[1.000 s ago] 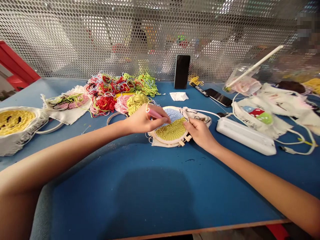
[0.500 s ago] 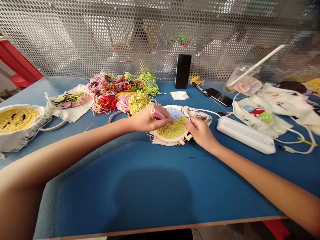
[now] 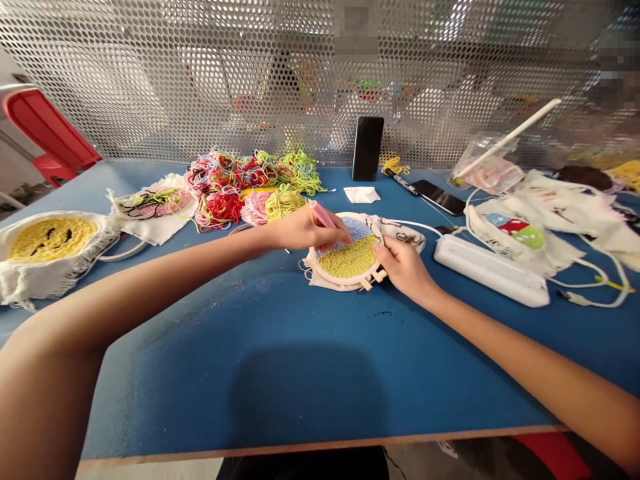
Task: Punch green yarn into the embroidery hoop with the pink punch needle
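Note:
My left hand [image 3: 306, 230] is closed around a pink punch needle [image 3: 323, 214], whose handle leans up and back out of the fist. Its tip is hidden behind the fingers, over the upper left of the hooped work. Looped yellow yarn [image 3: 353, 261] fills the lower part of the cloth and light blue yarn [image 3: 356, 228] the upper part. Around them runs a round wooden embroidery hoop [image 3: 334, 283], lying on the table with loose cloth beneath. My right hand [image 3: 406, 268] grips its right rim beside the wooden screw blocks, thumb on top.
Behind my left arm lie tangled yarn [image 3: 250, 175] and a finished yellow face piece [image 3: 54, 240]. A standing phone [image 3: 368, 148], a marker [image 3: 400, 181] and a flat phone [image 3: 438, 197] are at the back. On the right are a white power strip [image 3: 493, 270] and embroidered cloth [image 3: 515, 230].
My left hand has shifted slightly, and the punch needle's handle stands higher and more upright. The right hand keeps its hold on the hoop. The view has swung a little to the left.

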`<action>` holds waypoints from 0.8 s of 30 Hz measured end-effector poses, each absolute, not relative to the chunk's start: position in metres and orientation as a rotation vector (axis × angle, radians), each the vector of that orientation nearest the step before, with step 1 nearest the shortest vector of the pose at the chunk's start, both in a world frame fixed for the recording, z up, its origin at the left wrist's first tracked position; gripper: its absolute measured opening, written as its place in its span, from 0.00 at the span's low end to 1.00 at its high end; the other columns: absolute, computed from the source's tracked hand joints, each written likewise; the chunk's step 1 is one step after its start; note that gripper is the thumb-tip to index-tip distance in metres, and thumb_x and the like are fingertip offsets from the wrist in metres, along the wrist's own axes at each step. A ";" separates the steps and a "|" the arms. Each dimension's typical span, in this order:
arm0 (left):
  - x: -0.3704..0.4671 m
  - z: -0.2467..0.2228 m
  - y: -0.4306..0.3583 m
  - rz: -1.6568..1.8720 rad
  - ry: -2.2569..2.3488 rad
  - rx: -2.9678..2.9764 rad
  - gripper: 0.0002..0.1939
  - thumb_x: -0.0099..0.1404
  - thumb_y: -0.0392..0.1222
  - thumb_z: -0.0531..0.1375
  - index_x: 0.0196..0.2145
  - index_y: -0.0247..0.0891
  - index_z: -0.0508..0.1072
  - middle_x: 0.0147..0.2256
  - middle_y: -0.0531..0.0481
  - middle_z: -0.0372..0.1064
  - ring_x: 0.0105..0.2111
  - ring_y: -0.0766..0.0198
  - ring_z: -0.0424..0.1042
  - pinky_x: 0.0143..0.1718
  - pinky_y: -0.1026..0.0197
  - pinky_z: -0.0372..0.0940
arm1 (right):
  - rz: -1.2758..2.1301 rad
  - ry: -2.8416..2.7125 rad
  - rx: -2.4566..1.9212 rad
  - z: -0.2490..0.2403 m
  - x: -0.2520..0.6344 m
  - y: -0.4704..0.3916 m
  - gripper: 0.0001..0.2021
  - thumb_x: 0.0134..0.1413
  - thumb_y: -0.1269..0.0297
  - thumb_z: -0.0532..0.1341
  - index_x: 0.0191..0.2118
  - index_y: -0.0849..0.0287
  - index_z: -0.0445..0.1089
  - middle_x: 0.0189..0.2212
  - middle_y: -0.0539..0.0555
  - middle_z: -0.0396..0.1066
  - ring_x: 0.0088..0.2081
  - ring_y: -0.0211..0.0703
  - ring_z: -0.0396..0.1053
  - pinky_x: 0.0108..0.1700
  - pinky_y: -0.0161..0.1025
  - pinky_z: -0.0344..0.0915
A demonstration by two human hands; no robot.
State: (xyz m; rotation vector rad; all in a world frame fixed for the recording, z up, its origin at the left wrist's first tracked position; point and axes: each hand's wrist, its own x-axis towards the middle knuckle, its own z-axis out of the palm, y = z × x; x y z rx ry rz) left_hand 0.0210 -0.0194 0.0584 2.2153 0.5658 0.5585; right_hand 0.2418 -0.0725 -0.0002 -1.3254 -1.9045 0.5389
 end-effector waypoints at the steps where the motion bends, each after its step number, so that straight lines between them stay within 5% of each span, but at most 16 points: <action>1: 0.020 0.057 -0.019 0.559 0.611 2.111 0.11 0.61 0.38 0.55 0.33 0.30 0.75 0.26 0.44 0.73 0.23 0.68 0.70 0.23 0.67 0.65 | 0.529 -1.906 -1.312 0.000 0.242 -0.073 0.17 0.57 0.55 0.50 0.22 0.58 0.50 0.17 0.45 0.48 0.21 0.33 0.48 0.22 0.34 0.46; 6: 0.015 0.051 -0.020 0.565 0.600 2.070 0.12 0.61 0.37 0.54 0.35 0.29 0.75 0.26 0.45 0.72 0.23 0.69 0.69 0.22 0.68 0.65 | 0.507 -1.912 -1.271 0.000 0.241 -0.075 0.17 0.57 0.54 0.50 0.22 0.58 0.51 0.17 0.46 0.50 0.21 0.33 0.49 0.23 0.34 0.47; 13: 0.028 0.055 -0.018 0.453 0.208 2.668 0.13 0.60 0.32 0.53 0.35 0.33 0.77 0.30 0.43 0.71 0.29 0.67 0.67 0.33 0.64 0.63 | 0.539 -1.910 -1.268 0.000 0.240 -0.075 0.16 0.57 0.54 0.50 0.24 0.58 0.53 0.17 0.46 0.50 0.21 0.34 0.50 0.23 0.34 0.47; 19: 0.027 0.051 -0.020 0.492 0.365 2.576 0.13 0.61 0.32 0.52 0.38 0.34 0.76 0.33 0.45 0.72 0.33 0.66 0.68 0.36 0.64 0.62 | 0.597 -1.879 -1.313 0.000 0.240 -0.071 0.16 0.57 0.55 0.51 0.22 0.58 0.52 0.17 0.46 0.50 0.21 0.33 0.50 0.23 0.34 0.47; 24: 0.019 0.041 -0.035 0.744 0.670 2.254 0.13 0.60 0.39 0.56 0.42 0.32 0.71 0.26 0.50 0.68 0.25 0.70 0.65 0.25 0.68 0.59 | 0.645 -1.860 -1.368 -0.002 0.240 -0.068 0.16 0.57 0.56 0.50 0.22 0.58 0.53 0.17 0.46 0.50 0.21 0.33 0.50 0.23 0.34 0.47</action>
